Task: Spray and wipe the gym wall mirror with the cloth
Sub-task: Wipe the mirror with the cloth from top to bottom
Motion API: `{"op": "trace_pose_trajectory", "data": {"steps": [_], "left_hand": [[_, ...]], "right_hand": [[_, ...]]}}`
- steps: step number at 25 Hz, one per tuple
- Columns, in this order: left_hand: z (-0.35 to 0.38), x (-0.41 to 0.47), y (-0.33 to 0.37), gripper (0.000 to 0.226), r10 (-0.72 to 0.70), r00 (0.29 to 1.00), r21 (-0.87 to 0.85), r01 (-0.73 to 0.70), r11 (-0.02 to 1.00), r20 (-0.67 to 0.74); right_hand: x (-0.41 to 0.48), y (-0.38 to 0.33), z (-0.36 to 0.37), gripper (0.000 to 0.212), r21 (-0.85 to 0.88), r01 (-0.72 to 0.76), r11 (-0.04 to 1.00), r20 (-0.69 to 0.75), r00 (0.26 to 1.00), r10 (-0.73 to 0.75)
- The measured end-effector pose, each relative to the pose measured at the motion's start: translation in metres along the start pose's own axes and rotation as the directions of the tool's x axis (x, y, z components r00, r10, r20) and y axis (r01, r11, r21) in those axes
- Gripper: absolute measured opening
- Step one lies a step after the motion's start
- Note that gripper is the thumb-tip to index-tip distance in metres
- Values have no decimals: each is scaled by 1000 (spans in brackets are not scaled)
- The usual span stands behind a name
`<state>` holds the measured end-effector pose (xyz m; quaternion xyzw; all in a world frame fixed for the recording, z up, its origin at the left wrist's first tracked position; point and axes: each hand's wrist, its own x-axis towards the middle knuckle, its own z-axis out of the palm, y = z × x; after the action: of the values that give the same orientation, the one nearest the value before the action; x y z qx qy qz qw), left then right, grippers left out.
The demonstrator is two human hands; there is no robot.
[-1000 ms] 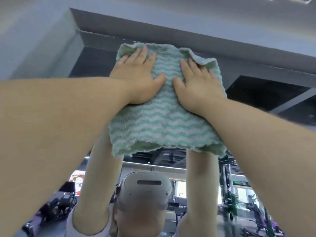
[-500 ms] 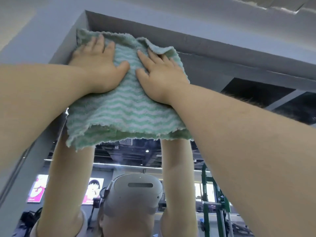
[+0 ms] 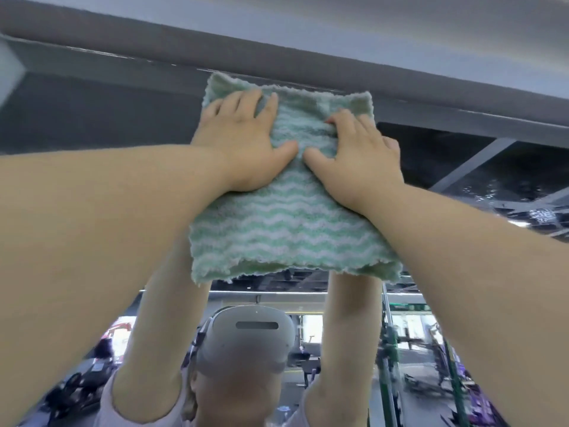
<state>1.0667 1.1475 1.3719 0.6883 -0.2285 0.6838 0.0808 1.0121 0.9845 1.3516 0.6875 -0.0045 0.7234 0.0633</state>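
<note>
Cloth, green with white wavy stripes, lies flat against mirror, high up. Its top edge sits just under the grey beam that caps the glass. Cloth looks doubled: two layers show along its ragged lower edge.

Left grip: bare hand, wide open. Palm is flat on the cloth's upper left part. Four fingers are straight and slightly spread, tips near the top edge, thumb stretched toward the centre. It presses and clasps nothing.

Right grip: bare hand, also open, palm on the cloth's upper right part. Fingers are a little bent at the knuckles, tips dug into the pile. Cloth puckers into a small fold by the forefinger. The outer fingers reach the cloth's right edge. The hand is not closed round the cloth; it only presses.

Thumb tips lie near each other at the cloth's midline, just apart.

In the glass below the cloth: reflected arms, grey headset, pale sleeve. Deeper in the reflection: green rack at right, dark machines at lower left, blurred.
</note>
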Motion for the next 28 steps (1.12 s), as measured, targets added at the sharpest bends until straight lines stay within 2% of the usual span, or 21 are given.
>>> {"op": "trace_pose_trajectory", "data": {"steps": [2,4,6,10,13,18,21,25,28], "left_hand": [[5,1,39,78,-3,1000,0,3,1000,-6],[9,3,61,79,-16,1000,-2,16,1000,24],[9,2,59,81,-25,997,8,25,1000,69],[4,-7,30,79,-50,993,18,48,999,109],[-1,-25,-16,76,-105,990,23,103,994,98],[-19,-81,-137,74,-221,970,58,216,975,98],[-33,-116,-203,73,-260,959,48,256,966,114],[-40,-136,-237,66,-210,968,31,208,978,140],[-34,-133,-235,67,-192,977,38,189,981,96]], "right_hand": [[-14,35,-10,61,-36,-10,999,18,1000,10],[-22,57,-15,69,-58,-4,998,95,995,10],[-21,59,-13,76,-57,17,998,162,987,-7],[-12,32,-8,84,-58,59,997,195,980,-47],[-7,-12,1,79,-63,116,991,232,968,-99],[-20,-142,30,74,-20,202,979,263,946,-189],[-28,-219,46,72,15,191,982,255,948,-188],[-36,-285,59,63,37,144,989,235,961,-148],[-40,-283,60,60,59,136,989,207,967,-146]]}}
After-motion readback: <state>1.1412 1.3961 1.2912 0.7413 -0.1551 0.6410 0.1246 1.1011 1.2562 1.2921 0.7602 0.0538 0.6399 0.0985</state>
